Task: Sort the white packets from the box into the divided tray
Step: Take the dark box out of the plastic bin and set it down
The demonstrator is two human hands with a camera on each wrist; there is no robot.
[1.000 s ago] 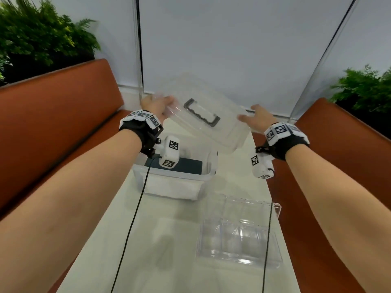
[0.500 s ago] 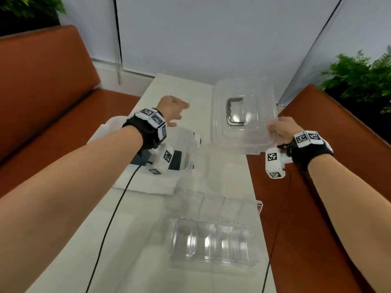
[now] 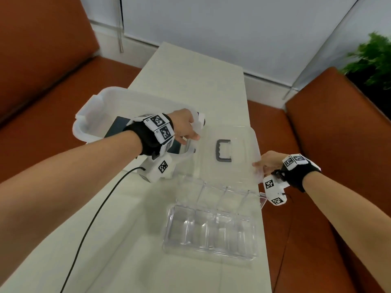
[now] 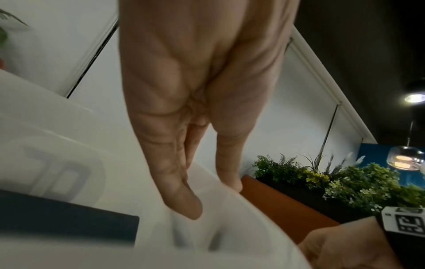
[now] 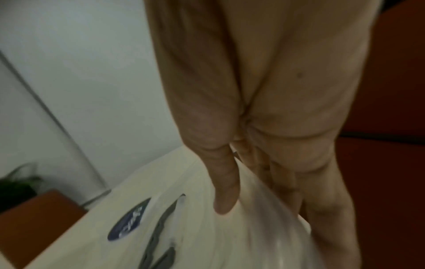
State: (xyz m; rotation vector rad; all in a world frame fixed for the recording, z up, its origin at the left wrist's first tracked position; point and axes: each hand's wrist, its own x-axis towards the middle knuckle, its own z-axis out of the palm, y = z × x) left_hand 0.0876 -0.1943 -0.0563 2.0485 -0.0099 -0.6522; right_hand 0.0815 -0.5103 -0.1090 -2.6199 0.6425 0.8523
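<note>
While the pale bench (image 3: 186, 66) runs up the middle of the head view between two rust-coloured seats, the white box (image 3: 99, 102) sits at centre left with its top off. A dark flat item (image 3: 117, 126) lies inside it; no white packets can be made out, so their place in the box cannot be told. Right of the box, the clear lid (image 3: 237, 144) with its grey handle (image 3: 223, 153) is held flat and low over the bench, overlapping the raised far flap of the divided tray (image 3: 211, 233), which lies open and bare at lower centre.

The left hand (image 3: 186, 127) has its grip closed on the lid's left edge, thumb on top; the left wrist view shows the thumb pressed on white plastic. The right hand (image 3: 268, 163) pinches the lid's right corner, thumb above and fingers beneath, as the right wrist view confirms.

Judging by this, the lid is about to be set aside and sorting has not begun. The risk is where it lands: lowered as it lies, its near edge may catch the tray's flap and knock the light tray askew, or cover its compartments. The lid's right edge also reaches the bench edge, so a careless release could tip it onto the seat.
</note>
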